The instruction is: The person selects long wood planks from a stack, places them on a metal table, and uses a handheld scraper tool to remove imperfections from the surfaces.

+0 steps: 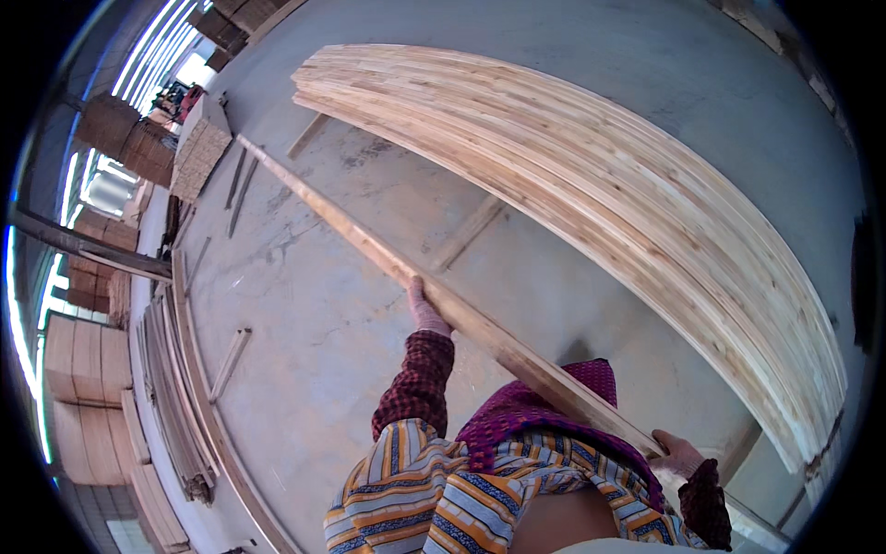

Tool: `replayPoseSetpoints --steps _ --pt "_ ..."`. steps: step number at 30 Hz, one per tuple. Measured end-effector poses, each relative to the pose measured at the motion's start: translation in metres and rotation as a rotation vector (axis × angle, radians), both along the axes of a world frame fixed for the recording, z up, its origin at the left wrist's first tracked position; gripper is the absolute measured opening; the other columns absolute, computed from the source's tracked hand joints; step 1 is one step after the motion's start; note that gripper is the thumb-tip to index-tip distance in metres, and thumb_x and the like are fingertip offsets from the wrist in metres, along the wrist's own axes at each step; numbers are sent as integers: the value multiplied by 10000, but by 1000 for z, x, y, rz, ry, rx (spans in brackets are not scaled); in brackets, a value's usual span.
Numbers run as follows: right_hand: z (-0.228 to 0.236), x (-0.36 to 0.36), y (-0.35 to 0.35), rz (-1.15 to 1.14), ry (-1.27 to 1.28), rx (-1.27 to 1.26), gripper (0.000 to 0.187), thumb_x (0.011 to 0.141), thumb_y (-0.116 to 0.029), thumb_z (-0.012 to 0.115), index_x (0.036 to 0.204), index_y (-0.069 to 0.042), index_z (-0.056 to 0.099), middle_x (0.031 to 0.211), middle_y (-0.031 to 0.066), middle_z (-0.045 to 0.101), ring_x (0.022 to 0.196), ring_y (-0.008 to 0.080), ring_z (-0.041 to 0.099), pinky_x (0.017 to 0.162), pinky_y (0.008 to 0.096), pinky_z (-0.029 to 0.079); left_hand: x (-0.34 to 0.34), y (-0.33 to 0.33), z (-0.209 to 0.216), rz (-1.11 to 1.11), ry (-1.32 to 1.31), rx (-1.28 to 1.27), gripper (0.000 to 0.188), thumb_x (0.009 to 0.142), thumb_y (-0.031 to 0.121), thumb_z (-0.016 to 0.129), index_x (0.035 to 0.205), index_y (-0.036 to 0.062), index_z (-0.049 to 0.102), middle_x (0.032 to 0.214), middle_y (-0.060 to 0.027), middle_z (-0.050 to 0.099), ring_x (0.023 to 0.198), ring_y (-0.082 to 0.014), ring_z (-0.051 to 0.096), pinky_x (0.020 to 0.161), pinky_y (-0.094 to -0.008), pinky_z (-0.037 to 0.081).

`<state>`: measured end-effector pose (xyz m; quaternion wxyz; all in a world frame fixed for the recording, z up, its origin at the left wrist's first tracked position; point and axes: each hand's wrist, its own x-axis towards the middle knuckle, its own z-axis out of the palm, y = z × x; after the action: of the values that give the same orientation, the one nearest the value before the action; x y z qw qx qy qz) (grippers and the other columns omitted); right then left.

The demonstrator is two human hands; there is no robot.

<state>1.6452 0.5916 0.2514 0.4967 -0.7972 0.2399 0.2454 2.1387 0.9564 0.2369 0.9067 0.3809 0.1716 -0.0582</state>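
A long, narrow wooden board point(355, 235) slants across the view from the far left to the lower right, held in front of my body. My left hand point(427, 309) grips it near the middle, with the fingers partly hidden behind the wood. Closer to me, at the lower right, my right hand point(678, 454) is closed on the same board. To the right of it lies a wide layer of pale boards point(563, 180), set side by side and appearing curved. Wooden bearers point(471, 233) show under their near edge.
Along the left side lie a bundle of thin strips point(175, 388) and a long wooden rail point(205, 406). Stacks of wood point(88, 355) stand beyond. A pale block-shaped stack point(201, 148) sits at the far left. A short wooden stick point(231, 363) rests on the concrete floor point(314, 369).
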Motion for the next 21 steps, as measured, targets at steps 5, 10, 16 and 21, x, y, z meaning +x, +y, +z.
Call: replayPoseSetpoints --steps 5,10,16,21 --pt "-42 -25 37 -69 -54 20 794 675 -360 851 1308 6 542 1114 175 677 1049 236 652 923 343 486 -1 17 -24 -47 59 37 799 781 576 744 1360 70 525 1248 -140 616 1113 -358 581 992 -568 474" --pt "-79 -51 76 -129 -46 -56 890 620 -405 874 1337 -1 534 1160 217 668 1088 293 665 935 376 500 -16 35 -26 -118 -47 71 761 814 591 717 1354 83 546 1260 -129 620 1112 -333 590 991 -534 481" --pt "-70 -105 195 -194 -37 -120 864 613 -425 817 1324 -12 552 1059 227 628 1011 371 644 890 422 516 -61 107 -39 -95 108 104 735 837 562 713 1354 64 557 1271 -129 630 1126 -332 589 1008 -510 481" --pt "-77 -117 194 -205 -23 -26 891 601 -424 831 1331 0 548 1090 242 620 1039 373 635 916 432 505 -60 107 -22 -126 116 121 723 849 550 701 1363 65 551 1306 -140 620 1162 -332 583 1040 -496 464"
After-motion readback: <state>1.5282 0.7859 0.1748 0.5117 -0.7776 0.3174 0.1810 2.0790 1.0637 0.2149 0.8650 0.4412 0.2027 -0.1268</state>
